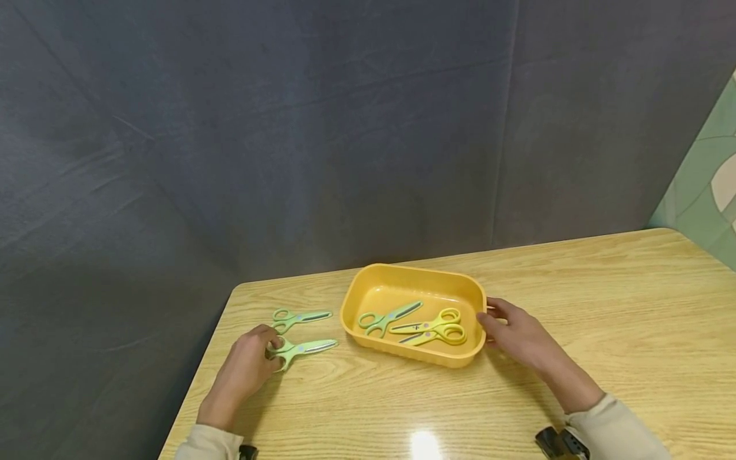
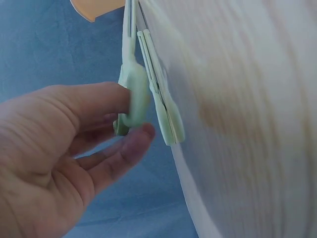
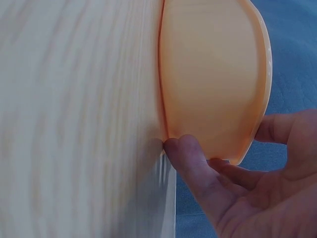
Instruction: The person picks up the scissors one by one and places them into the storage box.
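Note:
My left hand (image 1: pixel 247 363) pinches the handles of light green scissors (image 1: pixel 298 350), whose blades point right. In the left wrist view these scissors (image 2: pixel 136 89) are raised off the wood, thumb on one side and fingers on the other. A second light green pair (image 1: pixel 313 316) lies just behind them on the table. To the right is a yellow-orange plastic tray (image 1: pixel 397 350). Inside it are green scissors (image 1: pixel 402 312) and two yellow pairs overlapping. My right hand (image 1: pixel 520 335) grips the tray's right end, thumb at the rim and fingers against the outer wall (image 3: pixel 213 99).
The wooden table (image 1: pixel 604 306) extends to the right, with its left edge close to my left hand. A dark grey cloth (image 1: pixel 368 140) hangs behind the back edge. A patterned green surface (image 1: pixel 707 191) shows at far right.

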Demonstrator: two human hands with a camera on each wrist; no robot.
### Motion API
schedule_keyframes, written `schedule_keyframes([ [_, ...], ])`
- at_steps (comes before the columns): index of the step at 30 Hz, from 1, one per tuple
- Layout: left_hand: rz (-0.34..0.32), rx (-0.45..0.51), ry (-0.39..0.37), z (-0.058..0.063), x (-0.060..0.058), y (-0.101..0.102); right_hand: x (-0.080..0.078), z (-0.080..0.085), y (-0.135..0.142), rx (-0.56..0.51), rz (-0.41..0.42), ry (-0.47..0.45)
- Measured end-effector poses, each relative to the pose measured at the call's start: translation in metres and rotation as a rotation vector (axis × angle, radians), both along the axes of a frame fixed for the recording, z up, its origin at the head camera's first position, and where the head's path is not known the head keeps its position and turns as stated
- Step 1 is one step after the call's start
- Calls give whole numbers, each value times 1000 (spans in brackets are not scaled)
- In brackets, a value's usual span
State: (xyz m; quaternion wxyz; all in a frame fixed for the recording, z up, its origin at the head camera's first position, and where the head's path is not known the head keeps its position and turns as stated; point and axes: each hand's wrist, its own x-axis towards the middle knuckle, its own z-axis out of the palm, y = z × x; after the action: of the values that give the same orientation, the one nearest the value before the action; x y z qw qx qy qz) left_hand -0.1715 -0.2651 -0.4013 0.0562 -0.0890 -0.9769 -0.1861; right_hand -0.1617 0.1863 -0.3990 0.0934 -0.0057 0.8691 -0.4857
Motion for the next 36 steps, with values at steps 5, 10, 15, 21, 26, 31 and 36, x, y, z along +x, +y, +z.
schedule_keyframes([
  [5, -32, 27, 47, 1, 0, 0, 0, 0, 0, 6, 0, -7],
  [10, -39, 0, 72, 1, 1, 1, 0, 1, -1, 10, 0, -12],
  [15, -18, 7, 76, 2, 2, 2, 0, 1, 0, 14, 3, -9],
  [21, 22, 63, 67, 4, 3, 3, 1, 0, 0, 22, 1, -8],
  [26, 18, 95, 66, 4, 3, 4, 1, 0, 1, 22, 4, -7],
  [31, 9, 113, 81, 4, 4, 5, 0, 0, 0, 21, 4, -4],
  [36, -2, 118, 120, 7, 6, 6, 0, 1, 1, 22, 5, -9],
])
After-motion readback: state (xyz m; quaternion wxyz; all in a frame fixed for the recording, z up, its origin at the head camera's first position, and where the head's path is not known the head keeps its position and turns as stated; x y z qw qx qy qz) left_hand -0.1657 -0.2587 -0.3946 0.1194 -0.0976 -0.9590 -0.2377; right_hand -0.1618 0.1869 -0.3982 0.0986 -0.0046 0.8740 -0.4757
